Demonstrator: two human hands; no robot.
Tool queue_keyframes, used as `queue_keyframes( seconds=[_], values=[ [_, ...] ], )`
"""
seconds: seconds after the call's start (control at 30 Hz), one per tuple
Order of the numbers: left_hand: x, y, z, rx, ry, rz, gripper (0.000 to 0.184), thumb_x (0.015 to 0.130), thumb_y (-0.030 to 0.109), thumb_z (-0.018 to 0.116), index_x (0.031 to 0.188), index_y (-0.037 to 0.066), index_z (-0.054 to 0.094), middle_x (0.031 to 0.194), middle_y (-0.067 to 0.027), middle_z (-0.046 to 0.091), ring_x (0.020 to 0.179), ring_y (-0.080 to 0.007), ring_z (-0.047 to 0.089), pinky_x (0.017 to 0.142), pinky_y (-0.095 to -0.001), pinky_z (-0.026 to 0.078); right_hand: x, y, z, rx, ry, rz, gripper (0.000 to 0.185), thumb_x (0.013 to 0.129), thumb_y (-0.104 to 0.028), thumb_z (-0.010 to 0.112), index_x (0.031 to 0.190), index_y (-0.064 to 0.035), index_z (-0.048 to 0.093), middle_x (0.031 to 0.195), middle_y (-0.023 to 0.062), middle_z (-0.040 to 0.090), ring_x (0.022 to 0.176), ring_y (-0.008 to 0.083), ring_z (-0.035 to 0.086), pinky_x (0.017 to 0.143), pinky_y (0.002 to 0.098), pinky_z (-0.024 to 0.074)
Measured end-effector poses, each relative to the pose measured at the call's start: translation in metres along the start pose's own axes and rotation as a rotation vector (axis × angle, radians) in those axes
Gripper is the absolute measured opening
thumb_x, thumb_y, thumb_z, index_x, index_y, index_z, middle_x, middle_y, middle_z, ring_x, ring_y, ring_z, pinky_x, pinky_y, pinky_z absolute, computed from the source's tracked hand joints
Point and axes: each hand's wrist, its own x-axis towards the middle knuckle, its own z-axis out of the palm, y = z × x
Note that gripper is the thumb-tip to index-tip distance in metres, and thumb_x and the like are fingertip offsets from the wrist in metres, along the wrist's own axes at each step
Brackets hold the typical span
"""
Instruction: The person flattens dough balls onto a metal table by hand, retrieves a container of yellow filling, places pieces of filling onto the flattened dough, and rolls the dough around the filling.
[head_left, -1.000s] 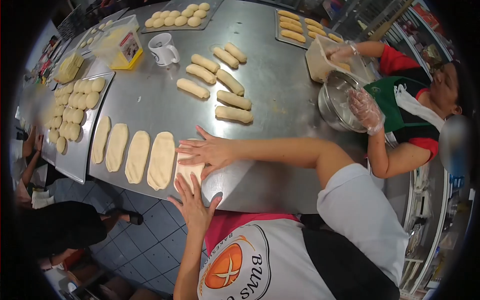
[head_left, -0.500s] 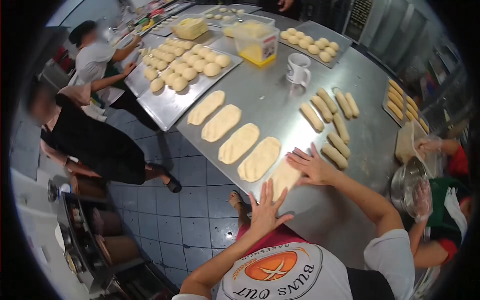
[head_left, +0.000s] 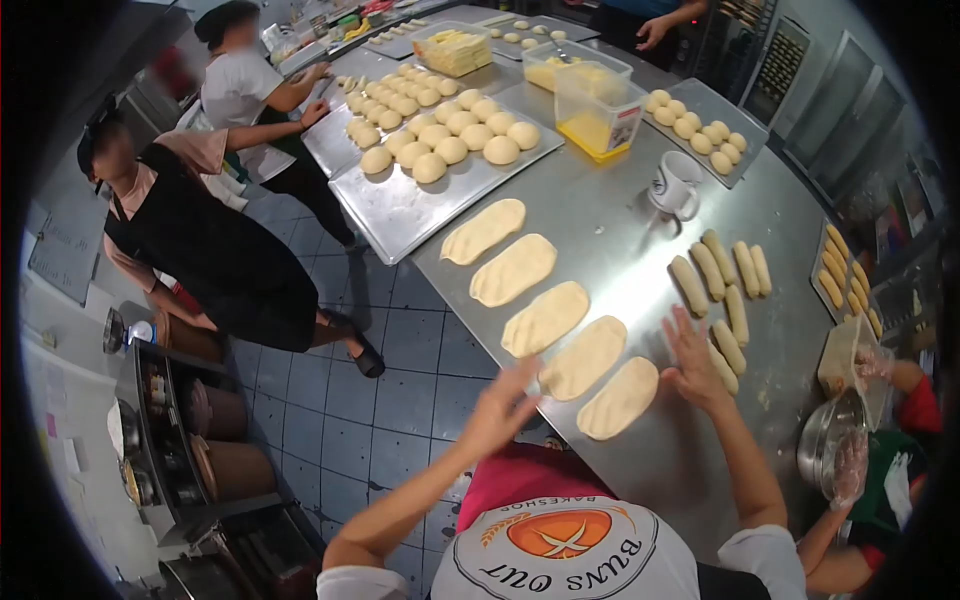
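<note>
Five flattened dough pieces (head_left: 546,318) are lined up on the worktop (head_left: 590,235). Nothing is held by the left hand (head_left: 498,408), its fingers blurred but parted, or by the right hand (head_left: 698,362), its fingers spread near the dough rolls (head_left: 690,287).

Flat, pale, oval dough pieces (head_left: 545,318), five in all, line the edge of the grey metal table (head_left: 622,268) from eleven o'clock to five. Around the row's middle piece, a silvery metal tray (head_left: 388,214) of pale, round dough balls (head_left: 451,150) lies at eleven, a clear, boxy plastic tub (head_left: 606,112) at half past twelve, a white cylindrical mug (head_left: 676,183) between one and two, and pale dough cylinders (head_left: 689,286) at three. Beyond these, golden dough sticks (head_left: 832,264) lie at three, with a round silvery metal bowl (head_left: 814,448) at four.
</note>
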Motion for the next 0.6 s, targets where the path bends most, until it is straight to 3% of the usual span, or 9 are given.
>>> queue_keyframes(
  seconds=[0.03,0.1,0.2,0.23,0.4,0.43,0.5,0.57,0.6],
  values=[
    [0.018,-0.001,-0.023,0.016,0.082,-0.053,0.042,0.084,0.009,0.056,0.124,0.004,0.046,0.128,-0.0168,0.047,0.117,-0.0307,0.047,0.098,-0.0358,0.036,0.004,-0.003,-0.003,0.061,0.036,0.042,0.075,0.083,-0.053,0.045,0.14,-0.0095,0.023,0.146,0.0178,0.014,0.135,0.0333,0.014,0.106,0.0565,0.0055],
    [0.061,-0.022,-0.069,0.272,0.283,0.128,0.045,0.082,0.009,0.059,0.126,0.004,0.047,0.124,-0.0158,0.051,0.114,-0.0263,0.05,0.093,-0.0333,0.039,0.011,-0.007,0.001,0.129,0.093,0.11,0.072,0.083,-0.045,0.053,0.139,-0.0097,0.026,0.146,0.0169,0.015,0.134,0.035,0.017,0.106,0.0557,0.0097],
    [0.141,-0.056,-0.138,0.41,0.472,0.279,0.042,0.08,0.005,0.059,0.121,0.003,0.05,0.12,-0.0175,0.053,0.115,-0.0328,0.048,0.096,-0.0361,0.037,0.025,-0.029,0.005,0.171,0.066,0.158,0.07,0.08,-0.032,0.061,0.138,-0.0096,0.028,0.146,0.0167,0.016,0.132,0.0359,0.023,0.104,0.0545,0.0181],
    [0.17,-0.071,-0.156,0.39,0.47,0.294,0.047,0.079,0.004,0.058,0.125,0.0,0.045,0.126,-0.0236,0.046,0.12,-0.0364,0.041,0.101,-0.0381,0.032,0.031,-0.038,0.003,0.166,0.074,0.161,0.07,0.079,-0.028,0.062,0.138,-0.0097,0.029,0.145,0.0168,0.018,0.13,0.0363,0.025,0.103,0.0534,0.021],
    [0.299,-0.156,-0.218,0.753,0.495,0.289,0.056,0.077,0.002,0.056,0.13,0.002,0.038,0.134,-0.026,0.034,0.125,-0.0382,0.031,0.105,-0.0418,0.024,0.043,-0.046,0.004,0.117,0.109,0.223,0.067,0.078,-0.021,0.065,0.136,-0.0103,0.033,0.142,0.0172,0.028,0.124,0.037,0.036,0.1,0.0466,0.0311],
    [0.314,-0.171,-0.227,0.808,0.403,0.239,0.054,0.08,0.006,0.053,0.131,0.002,0.037,0.136,-0.0233,0.032,0.126,-0.0374,0.032,0.106,-0.0428,0.023,0.046,-0.054,-0.002,0.069,0.089,0.264,0.061,0.075,-0.015,0.068,0.13,-0.0069,0.041,0.137,0.0158,0.036,0.125,0.0316,0.037,0.1,0.0387,0.034],
    [0.335,-0.199,-0.226,0.867,0.452,0.373,0.048,0.082,0.008,0.049,0.128,0.0,0.041,0.133,-0.0213,0.038,0.124,-0.0358,0.035,0.104,-0.0416,0.025,0.041,-0.06,-0.004,0.103,0.135,0.284,0.057,0.079,-0.021,0.064,0.13,-0.0114,0.042,0.138,0.0111,0.036,0.122,0.0301,0.04,0.1,0.0397,0.0342],
    [0.321,-0.157,-0.224,0.372,0.472,0.151,0.041,0.087,0.01,0.046,0.127,-0.001,0.042,0.128,-0.0195,0.044,0.116,-0.0314,0.044,0.1,-0.0387,0.032,0.03,-0.063,-0.004,0.09,0.152,0.309,0.058,0.084,-0.03,0.058,0.134,-0.0136,0.035,0.139,0.01,0.034,0.121,0.0294,0.041,0.1,0.0401,0.0343],
    [0.341,-0.237,-0.284,0.663,0.343,0.052,0.039,0.091,0.013,0.044,0.127,-0.003,0.041,0.127,-0.0201,0.045,0.112,-0.0305,0.047,0.099,-0.0388,0.034,0.024,-0.065,-0.003,0.096,0.163,0.327,0.058,0.085,-0.033,0.056,0.135,-0.0138,0.034,0.14,0.0105,0.033,0.119,0.0299,0.042,0.099,0.0401,0.0354]
  ],
)
